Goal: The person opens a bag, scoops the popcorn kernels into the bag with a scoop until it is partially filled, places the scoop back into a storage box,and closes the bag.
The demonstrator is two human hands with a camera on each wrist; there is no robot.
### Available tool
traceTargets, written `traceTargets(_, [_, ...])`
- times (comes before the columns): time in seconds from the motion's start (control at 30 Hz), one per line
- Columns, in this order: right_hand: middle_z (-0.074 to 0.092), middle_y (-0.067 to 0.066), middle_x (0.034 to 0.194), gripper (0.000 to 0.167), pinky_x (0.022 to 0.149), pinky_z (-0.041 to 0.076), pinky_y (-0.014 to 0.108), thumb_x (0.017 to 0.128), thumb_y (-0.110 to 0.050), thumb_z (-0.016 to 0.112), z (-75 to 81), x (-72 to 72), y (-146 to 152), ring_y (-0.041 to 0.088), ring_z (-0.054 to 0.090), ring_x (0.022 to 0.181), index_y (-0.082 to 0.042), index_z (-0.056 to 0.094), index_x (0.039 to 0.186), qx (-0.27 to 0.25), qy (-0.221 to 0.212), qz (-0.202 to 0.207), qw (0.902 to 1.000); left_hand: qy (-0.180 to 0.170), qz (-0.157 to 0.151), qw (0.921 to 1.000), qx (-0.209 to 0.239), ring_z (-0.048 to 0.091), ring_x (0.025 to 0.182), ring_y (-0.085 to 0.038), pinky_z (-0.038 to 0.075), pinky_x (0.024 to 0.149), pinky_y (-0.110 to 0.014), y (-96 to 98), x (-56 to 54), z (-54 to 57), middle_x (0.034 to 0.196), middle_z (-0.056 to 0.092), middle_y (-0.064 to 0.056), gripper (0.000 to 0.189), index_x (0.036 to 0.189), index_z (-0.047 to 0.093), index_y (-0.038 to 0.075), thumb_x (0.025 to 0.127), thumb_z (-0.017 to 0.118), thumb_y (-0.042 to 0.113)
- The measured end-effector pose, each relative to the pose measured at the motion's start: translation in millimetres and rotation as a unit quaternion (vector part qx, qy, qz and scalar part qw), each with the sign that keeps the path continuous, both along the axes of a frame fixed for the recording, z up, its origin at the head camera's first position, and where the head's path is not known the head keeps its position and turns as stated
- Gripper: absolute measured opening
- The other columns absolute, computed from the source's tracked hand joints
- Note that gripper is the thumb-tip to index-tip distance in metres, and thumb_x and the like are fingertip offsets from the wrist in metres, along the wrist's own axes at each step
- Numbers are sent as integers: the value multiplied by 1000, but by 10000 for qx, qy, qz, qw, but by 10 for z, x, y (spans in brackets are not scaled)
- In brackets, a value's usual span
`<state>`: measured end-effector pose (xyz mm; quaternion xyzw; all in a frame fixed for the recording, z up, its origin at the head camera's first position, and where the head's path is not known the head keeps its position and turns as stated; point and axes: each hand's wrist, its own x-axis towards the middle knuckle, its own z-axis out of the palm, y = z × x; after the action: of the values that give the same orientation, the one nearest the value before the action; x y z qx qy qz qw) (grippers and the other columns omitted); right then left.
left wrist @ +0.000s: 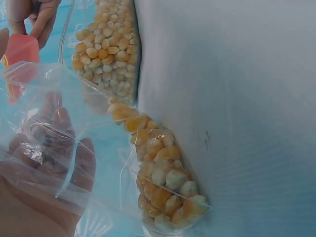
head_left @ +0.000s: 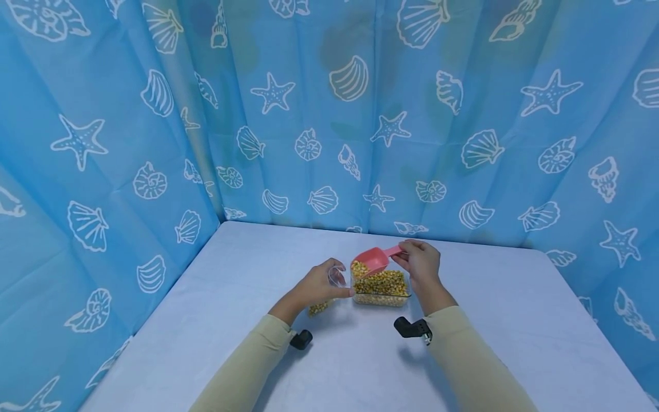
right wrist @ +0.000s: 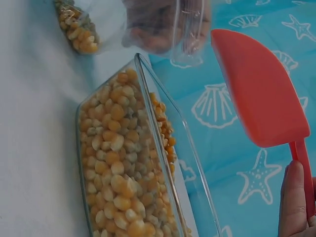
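My right hand grips the handle of a pink scoop, which is tilted leftward above a clear glass container. Kernels of corn lie at the scoop's left end. More yellow corn kernels fill much of the container. To its left, my left hand holds a clear plastic bag by its upper part, the mouth spread apart. Corn kernels sit in the bag's bottom, close to the table. Through the film some fingers of the left hand show, partly blurred.
A white cloth covers the table. Behind and to the left hangs a blue curtain with white shells and starfish. Black wrist cameras stick out below both hands.
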<state>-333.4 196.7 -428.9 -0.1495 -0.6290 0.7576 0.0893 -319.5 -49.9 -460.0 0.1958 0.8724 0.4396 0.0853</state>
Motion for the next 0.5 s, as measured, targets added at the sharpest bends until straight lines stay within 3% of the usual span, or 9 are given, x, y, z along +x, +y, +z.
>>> traceTargets(0.23, [61,14,104,40,73,56,30,91,-25,71,-367,-248,100,23,67,88,-3,57,121,-187,496,128,9985,-35,27,9999,-91,60,87,-16,52,74,-35,20,-3,28,98,61,2,73,129,51,9,75,81,47])
traceTargets(0.43, [59,20,107,39,75,56,32,95,-18,65,-82,-53,-37,27,67,90,4,53,125,268,372,35,9989,-75,51,9999,-91,60,86,-16,52,73,-35,9,-18,17,97,61,2,71,127,52,13,74,81,50])
traceTargets(0.5, [60,19,105,39,73,56,31,95,-17,65,-69,-52,-44,26,68,88,4,53,125,282,392,57,9988,-81,65,9999,-106,59,86,-16,52,73,-35,10,-21,16,98,61,2,71,127,52,14,74,81,50])
